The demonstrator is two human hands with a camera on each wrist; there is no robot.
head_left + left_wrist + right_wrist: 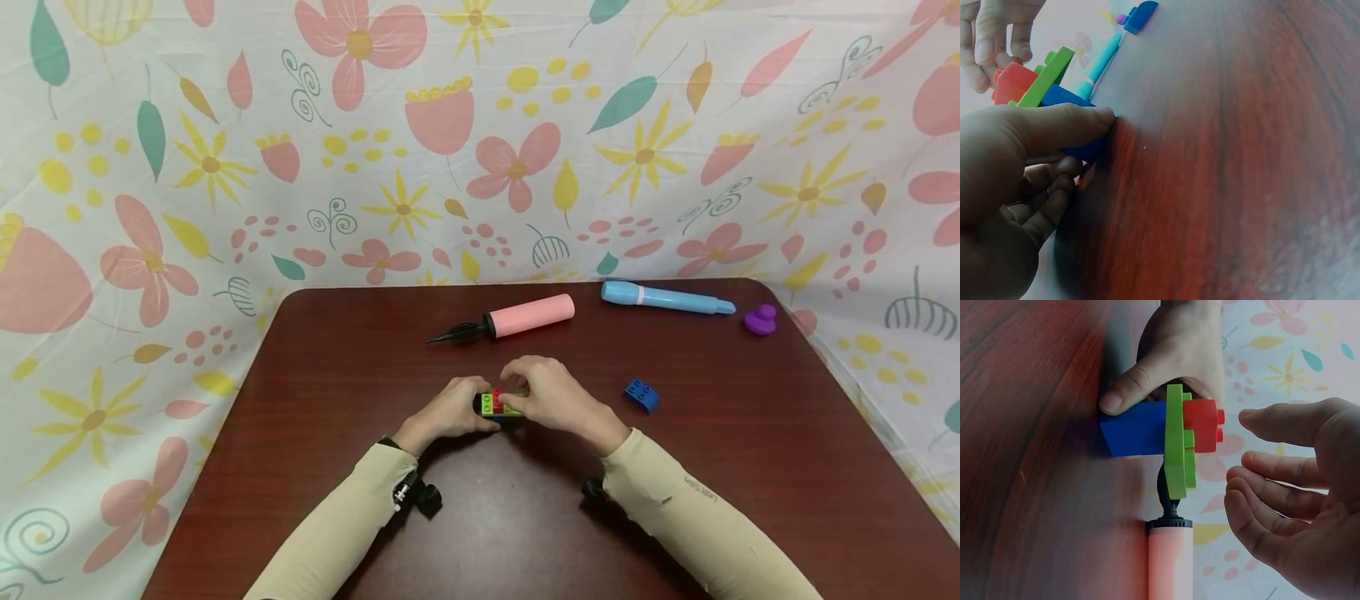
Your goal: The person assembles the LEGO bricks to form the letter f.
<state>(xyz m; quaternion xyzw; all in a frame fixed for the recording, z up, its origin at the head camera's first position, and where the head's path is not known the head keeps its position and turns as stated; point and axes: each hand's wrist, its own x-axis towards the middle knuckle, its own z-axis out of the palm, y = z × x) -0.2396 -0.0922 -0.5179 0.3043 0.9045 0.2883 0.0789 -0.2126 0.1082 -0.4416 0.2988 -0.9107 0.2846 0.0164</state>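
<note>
A small stack of toy building blocks stands on the table in front of me. Its base is a blue block [1138,428], topped by a flat lime-green plate [1174,450] with a red block [1200,425] on it. My left hand [453,407] grips the blue block low down, thumb along its near side and fingers behind. Above the stack hovers my right hand [561,398], its fingers loosely bent. In the right wrist view, a gap separates those fingertips from the red block's studs, and they hold nothing.
A loose blue block [641,395] lies right of my right hand. Behind the stack lies a pink cylinder [532,316] with a black tapered end. Farther right are a light-blue tube [675,300] and a purple knob-shaped piece [761,320]. A floral cloth [450,183] hangs behind the table.
</note>
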